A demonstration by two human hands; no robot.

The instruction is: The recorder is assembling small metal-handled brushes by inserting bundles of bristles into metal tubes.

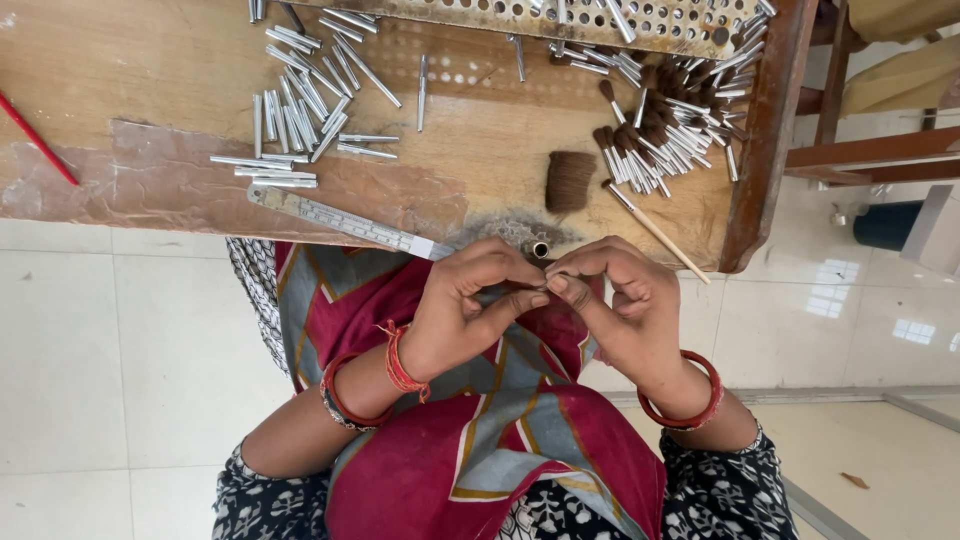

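The person wears a dark dress with a small white print, its short sleeves ending above the elbows. Over it lies a maroon scarf (480,440) with grey and mustard bands. Beside the scarf, the left hand (465,310) has red bangles and red thread at its wrist; the right hand (625,310) has one red bangle.
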